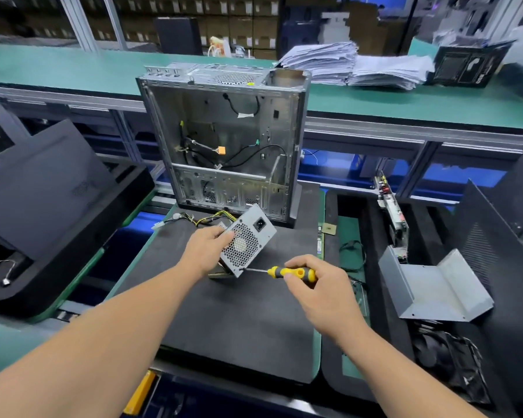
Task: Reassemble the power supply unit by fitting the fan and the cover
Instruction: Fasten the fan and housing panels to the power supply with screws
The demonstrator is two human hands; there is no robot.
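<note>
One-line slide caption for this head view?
Left hand steadies the power supply unit while the right hand drives a yellow-handled screwdriver at its lower corner.

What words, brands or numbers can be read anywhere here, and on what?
None can be read.
White tag inside the open computer case: too small.
Yellow sticker on the case's top: too small.
White print on the black box on the far bench: blurred.
Paper stacks: print blurred.
</note>
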